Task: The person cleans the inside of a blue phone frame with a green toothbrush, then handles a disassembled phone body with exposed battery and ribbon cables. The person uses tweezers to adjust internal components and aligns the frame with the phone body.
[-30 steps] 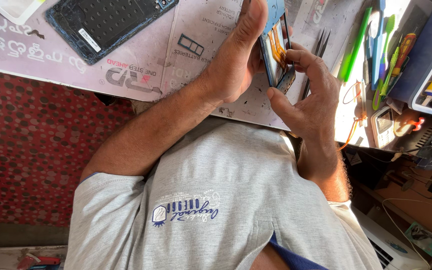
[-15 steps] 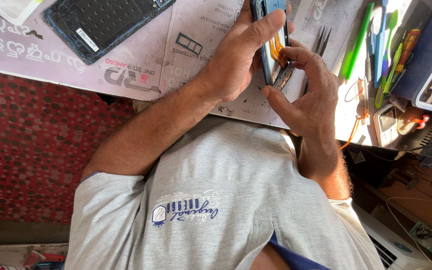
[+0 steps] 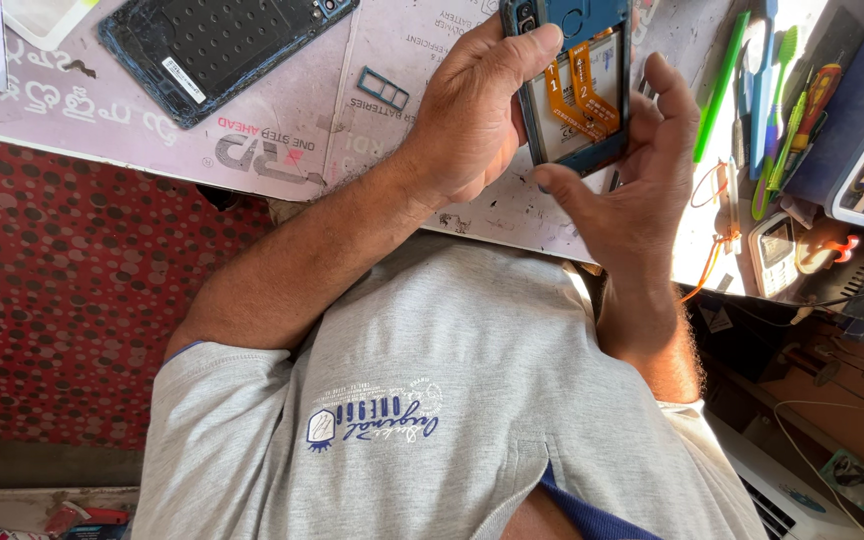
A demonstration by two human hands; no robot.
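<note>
— Looking down from the head camera, what is hard to read?

— The top of the opened phone (image 3: 574,90) runs off the upper edge; the left hand (image 3: 477,110) covers its left side, so I cannot see that edge; the tools in the tray (image 3: 857,120) at far right are crowded and partly washed out by glare.

— Where does the phone sit relative to the grip?

— I see it held above the counter (image 3: 392,140), between both hands; the left grip is clamped on the blue frame, thumb hooked over the top corner; the right hand (image 3: 642,180) curls round the lower right corner, fingers spread, thumb tip touching the bottom edge; orange flex cables face up inside.

— Anything nearby?

— A separate back cover (image 3: 217,40) lies well apart at upper left; a small card tray (image 3: 383,88) rests between them on the counter.
</note>
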